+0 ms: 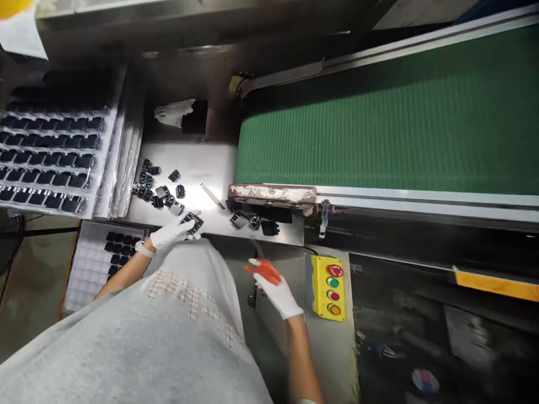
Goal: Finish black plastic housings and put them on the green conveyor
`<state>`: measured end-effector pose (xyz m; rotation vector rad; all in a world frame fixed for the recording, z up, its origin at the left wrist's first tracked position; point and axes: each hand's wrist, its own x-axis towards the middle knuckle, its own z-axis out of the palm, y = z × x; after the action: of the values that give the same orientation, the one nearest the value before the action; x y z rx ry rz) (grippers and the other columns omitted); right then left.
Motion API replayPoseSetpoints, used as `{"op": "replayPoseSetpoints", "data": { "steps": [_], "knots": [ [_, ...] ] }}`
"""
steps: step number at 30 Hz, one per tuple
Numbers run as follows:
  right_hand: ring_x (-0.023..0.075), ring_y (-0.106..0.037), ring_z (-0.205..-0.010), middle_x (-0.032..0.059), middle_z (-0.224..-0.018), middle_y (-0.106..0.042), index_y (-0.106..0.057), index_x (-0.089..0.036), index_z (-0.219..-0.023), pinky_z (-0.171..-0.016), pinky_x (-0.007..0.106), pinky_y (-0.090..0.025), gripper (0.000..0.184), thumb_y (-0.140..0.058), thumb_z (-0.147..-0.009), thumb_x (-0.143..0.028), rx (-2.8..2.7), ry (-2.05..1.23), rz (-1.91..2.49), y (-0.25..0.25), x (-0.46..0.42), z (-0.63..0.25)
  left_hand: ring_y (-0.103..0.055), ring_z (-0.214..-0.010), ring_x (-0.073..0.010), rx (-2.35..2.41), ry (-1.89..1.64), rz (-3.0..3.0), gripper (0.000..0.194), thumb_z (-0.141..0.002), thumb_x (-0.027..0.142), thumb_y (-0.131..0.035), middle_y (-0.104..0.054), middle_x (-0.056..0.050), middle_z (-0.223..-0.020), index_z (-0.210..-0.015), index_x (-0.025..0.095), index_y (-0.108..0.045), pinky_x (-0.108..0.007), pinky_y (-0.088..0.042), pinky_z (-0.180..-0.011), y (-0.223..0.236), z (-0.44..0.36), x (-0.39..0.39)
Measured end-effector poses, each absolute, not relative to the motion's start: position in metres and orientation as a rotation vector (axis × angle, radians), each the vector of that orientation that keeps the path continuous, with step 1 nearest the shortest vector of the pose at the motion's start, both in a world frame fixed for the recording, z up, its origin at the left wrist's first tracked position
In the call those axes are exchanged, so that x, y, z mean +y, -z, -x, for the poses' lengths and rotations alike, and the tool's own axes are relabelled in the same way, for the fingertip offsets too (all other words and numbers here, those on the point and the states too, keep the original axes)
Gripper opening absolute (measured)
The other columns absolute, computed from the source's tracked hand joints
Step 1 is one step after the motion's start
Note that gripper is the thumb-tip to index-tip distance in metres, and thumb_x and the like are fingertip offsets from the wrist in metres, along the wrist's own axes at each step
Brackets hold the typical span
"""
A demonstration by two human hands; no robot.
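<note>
Head view: a black piece sits in the left hand, at nine o'clock of centre, over the bench's near edge.
The gloved left hand [176, 231] has its fingers closed on the black piece [193, 223]. Loose black pieces [161, 192] lie at eleven o'clock of that hand on the metal bench [219, 163], with a thin strip [212, 196] between one and two. A full tray [97, 185] stands at ten o'clock, a part-filled tray [87, 265] at eight. The right hand [270, 278], at six o'clock of centre, is blurred; I cannot tell whether its orange-covered fingers are spread or closed. The yellow button box [319, 292] is at three o'clock of it.
</note>
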<state>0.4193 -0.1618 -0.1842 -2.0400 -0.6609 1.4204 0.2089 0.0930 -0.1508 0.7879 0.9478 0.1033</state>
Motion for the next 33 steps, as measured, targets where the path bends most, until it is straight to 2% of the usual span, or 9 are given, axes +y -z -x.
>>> {"op": "replayPoseSetpoints", "data": {
  "steps": [3,5,8,11,14,20,26,30,33],
  "knots": [
    [0.0224,-0.065,-0.102,0.0099,-0.109,-0.070,-0.070,-0.015,-0.100,-0.097,0.035,-0.049,0.026,-0.055,-0.078,-0.016,-0.934,-1.550,2.032,0.170,-0.151,-0.399,-0.069,-0.078,-0.0177,0.860,-0.084,-0.663,0.070,-0.065,0.040,-0.089,-0.068,-0.009,-0.095,-0.122,0.019,-0.054,-0.022,-0.046,-0.064,0.161,-0.207,0.085],
    [0.0210,-0.064,-0.092,0.0086,-0.097,-0.071,-0.070,-0.014,-0.091,-0.091,0.033,-0.047,0.020,-0.054,-0.079,-0.014,-1.083,-1.607,2.091,0.164,-0.136,-0.388,-0.068,-0.077,-0.0147,0.863,-0.105,-0.610,0.059,-0.066,0.036,-0.089,-0.067,-0.007,-0.093,-0.112,0.019,-0.055,-0.020,-0.045,-0.063,0.171,-0.200,0.080],
    [0.0191,-0.060,-0.081,0.0088,-0.087,-0.069,-0.067,-0.013,-0.082,-0.077,0.029,-0.041,0.014,-0.053,-0.081,-0.013,-1.238,-1.646,2.238,0.156,-0.117,-0.375,-0.065,-0.070,-0.0113,0.898,-0.147,-0.550,0.045,-0.071,0.039,-0.085,-0.064,-0.003,-0.084,-0.096,0.019,-0.053,-0.016,-0.043,-0.056,0.185,-0.185,0.077],
    [0.0168,-0.057,-0.075,0.0077,-0.087,-0.068,-0.066,-0.014,-0.085,-0.070,0.026,-0.035,0.013,-0.053,-0.083,-0.015,-1.340,-1.704,2.321,0.148,-0.105,-0.361,-0.058,-0.059,-0.0086,0.938,-0.183,-0.463,0.043,-0.074,0.044,-0.082,-0.059,0.000,-0.075,-0.088,0.019,-0.051,-0.014,-0.036,-0.047,0.191,-0.172,0.077],
    [0.0170,-0.057,-0.076,0.0076,-0.092,-0.069,-0.067,-0.015,-0.090,-0.067,0.026,-0.032,0.016,-0.053,-0.084,-0.017,-1.414,-1.742,2.380,0.138,-0.096,-0.343,-0.051,-0.050,-0.0074,0.974,-0.206,-0.333,0.039,-0.077,0.048,-0.077,-0.053,0.003,-0.068,-0.091,0.020,-0.053,-0.014,-0.032,-0.042,0.191,-0.162,0.076],
    [0.0198,-0.060,-0.080,0.0093,-0.094,-0.068,-0.065,-0.016,-0.093,-0.065,0.027,-0.031,0.017,-0.052,-0.087,-0.024,-1.478,-1.716,2.563,0.110,-0.083,-0.318,-0.056,-0.053,-0.0100,0.994,-0.271,-0.103,0.026,-0.088,0.043,-0.065,-0.053,0.001,-0.063,-0.094,0.018,-0.059,-0.018,-0.043,-0.047,0.181,-0.135,0.066],
    [0.0216,-0.062,-0.084,0.0075,-0.096,-0.067,-0.062,-0.018,-0.092,-0.066,0.028,-0.032,0.016,-0.051,-0.088,-0.029,-1.524,-1.691,2.650,0.085,-0.079,-0.298,-0.059,-0.057,-0.0101,0.961,-0.270,0.003,0.021,-0.091,0.037,-0.063,-0.053,0.000,-0.061,-0.090,0.015,-0.063,-0.017,-0.046,-0.049,0.171,-0.114,0.066],
    [0.0231,-0.063,-0.089,0.0074,-0.101,-0.067,-0.061,-0.019,-0.093,-0.068,0.028,-0.033,0.015,-0.050,-0.090,-0.028,-1.504,-1.674,2.725,0.076,-0.078,-0.286,-0.059,-0.056,-0.0108,0.947,-0.207,0.034,0.020,-0.092,0.034,-0.060,-0.055,-0.001,-0.064,-0.086,0.015,-0.062,-0.019,-0.046,-0.046,0.167,-0.108,0.069],
    [0.0239,-0.062,-0.087,0.0070,-0.097,-0.067,-0.060,-0.020,-0.092,-0.067,0.029,-0.034,0.017,-0.048,-0.091,-0.032,-1.417,-1.690,2.767,0.071,-0.077,-0.281,-0.058,-0.057,-0.0101,0.952,-0.200,0.043,0.018,-0.091,0.032,-0.060,-0.054,0.000,-0.065,-0.085,0.015,-0.060,-0.019,-0.046,-0.047,0.166,-0.106,0.070]
  ]
}}
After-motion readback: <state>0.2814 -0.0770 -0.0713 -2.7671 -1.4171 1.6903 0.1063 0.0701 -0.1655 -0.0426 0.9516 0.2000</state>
